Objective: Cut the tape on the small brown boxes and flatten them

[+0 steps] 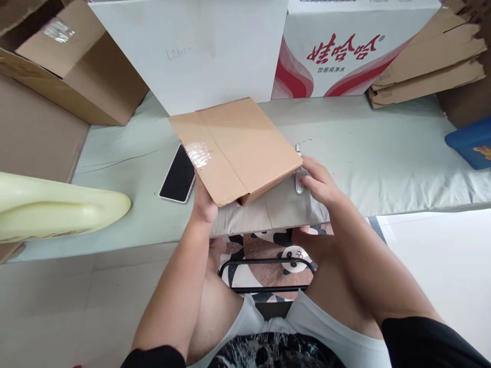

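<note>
A brown cardboard box [245, 145], tilted, is held over the cloth-covered surface in front of me. One flap with a strip of shiny clear tape [199, 154] sticks out at its left side. My left hand [205, 202] grips the lower left edge of the box, most of its fingers hidden beneath. At the right corner, my right hand [320, 179] is closed around the cardboard, fingertips against it. Just by those fingers lies a slim white and grey object [298, 184], partly covered by the box corner; its kind is unclear. A phone with a dark screen [178, 174] lies left of the box.
Behind stand a plain white box [215, 56] and a red-and-white water carton [337, 61]. Flattened cardboard [425, 66] leans at the right, near a blue container [470, 145]. An open carton [88, 66] and a pale yellow plastic object [65, 207] occupy the left.
</note>
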`<state>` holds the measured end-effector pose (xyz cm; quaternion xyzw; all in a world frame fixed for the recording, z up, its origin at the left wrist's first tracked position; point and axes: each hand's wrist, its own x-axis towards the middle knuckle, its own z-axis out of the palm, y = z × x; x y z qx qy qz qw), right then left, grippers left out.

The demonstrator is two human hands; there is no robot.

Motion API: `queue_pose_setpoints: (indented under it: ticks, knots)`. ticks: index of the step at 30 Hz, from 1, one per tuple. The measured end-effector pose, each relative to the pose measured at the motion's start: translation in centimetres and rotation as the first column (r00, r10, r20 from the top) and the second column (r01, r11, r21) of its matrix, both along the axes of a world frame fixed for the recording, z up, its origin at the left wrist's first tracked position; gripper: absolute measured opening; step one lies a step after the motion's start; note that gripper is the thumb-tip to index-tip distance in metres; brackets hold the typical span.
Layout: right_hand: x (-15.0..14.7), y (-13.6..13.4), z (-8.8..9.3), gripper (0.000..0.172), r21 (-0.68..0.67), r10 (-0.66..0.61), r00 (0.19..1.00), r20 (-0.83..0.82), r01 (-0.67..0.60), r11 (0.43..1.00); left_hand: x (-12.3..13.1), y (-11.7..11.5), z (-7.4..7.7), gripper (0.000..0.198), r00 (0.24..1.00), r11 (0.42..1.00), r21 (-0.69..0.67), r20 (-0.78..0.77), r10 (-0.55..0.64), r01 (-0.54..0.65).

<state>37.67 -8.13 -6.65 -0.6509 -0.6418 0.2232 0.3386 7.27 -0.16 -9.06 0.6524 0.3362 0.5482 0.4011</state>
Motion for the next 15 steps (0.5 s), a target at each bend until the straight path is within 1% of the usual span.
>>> queue_pose_setpoints:
  ticks: [3,5,7,10,12,14,15]
  knots:
    - [-0.7,-0.4,0.5,0.052,0.025,0.148,0.975,-0.167,-0.146,0.989,-0.1,0.0,-0.5,0.072,0.998,0.995,-0.097,0.057,-0.034,0.04]
    - [-1.0,-0.4,0.6,0.061,0.068,0.189,0.926,-0.326,-0.177,0.982,-0.4,-0.2,-0.7,0.074,0.994,0.984,-0.149,0.058,-0.09,0.098]
    - [-1.3,-0.3,0.6,0.065,0.075,0.164,0.871,-0.462,-0.147,0.986,-0.7,-0.5,-0.6,0.072,0.984,0.975,-0.142,-0.031,-0.175,0.169]
    - [-1.4,0.0,0.2,0.066,0.026,0.097,0.819,-0.565,-0.1,0.995,-0.5,-0.9,-0.1,0.076,0.948,0.97,-0.066,-0.208,-0.241,0.232]
    - [-1.3,0.3,-0.1,0.065,0.03,0.059,0.808,-0.586,-0.051,0.998,0.0,-1.1,0.4,0.07,0.936,0.972,-0.048,-0.263,-0.233,0.228]
    - [-1.3,0.5,-0.3,0.062,0.049,0.008,0.818,-0.574,0.025,0.998,0.6,-1.3,1.1,0.063,0.949,0.984,-0.044,-0.261,-0.179,0.173]
    - [-1.3,0.6,-0.3,0.061,0.056,-0.017,0.824,-0.566,0.059,0.997,0.8,-1.3,1.4,0.063,0.959,0.99,-0.039,-0.245,-0.142,0.136]
